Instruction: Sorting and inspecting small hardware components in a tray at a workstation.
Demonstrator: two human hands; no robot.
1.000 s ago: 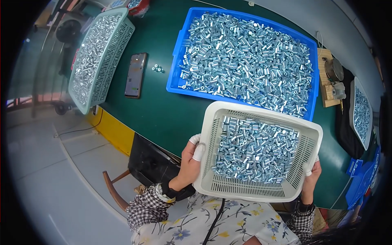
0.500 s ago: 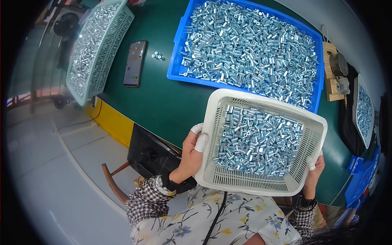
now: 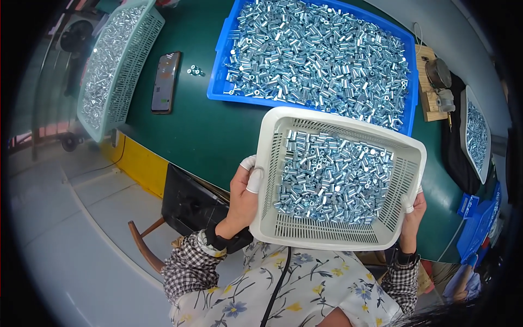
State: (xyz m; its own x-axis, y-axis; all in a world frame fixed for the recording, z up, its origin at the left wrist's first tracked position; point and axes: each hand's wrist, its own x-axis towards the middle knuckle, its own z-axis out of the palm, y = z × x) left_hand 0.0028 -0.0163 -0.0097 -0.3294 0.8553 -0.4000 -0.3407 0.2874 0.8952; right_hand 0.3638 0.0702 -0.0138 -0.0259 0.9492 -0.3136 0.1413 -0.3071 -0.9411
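Between my two hands I hold a white plastic basket (image 3: 321,235) with slotted walls. Many small silvery metal sleeves (image 3: 335,177) lie in it, heaped toward its far side. My left hand (image 3: 240,199) grips the left rim, white finger covers on its fingertips. Round the right rim closes my right hand (image 3: 413,217), partly hidden by the basket wall. Just beyond the basket, a blue tray (image 3: 239,100) full of similar metal sleeves rests on the green table (image 3: 190,141); the basket's far rim overlaps its near edge in view.
At the left stands a pale green basket (image 3: 121,90) of small metal parts, with a phone (image 3: 165,82) and several loose sleeves (image 3: 194,71) beside it. To the right are a wooden fixture (image 3: 431,103), a white tray (image 3: 467,136) of parts and blue bins (image 3: 473,240). A dark chair (image 3: 188,199) stands lower left.
The whole scene has shifted slightly left and up in the picture. Both hands keep the same grip on the basket, and its contents look unchanged.
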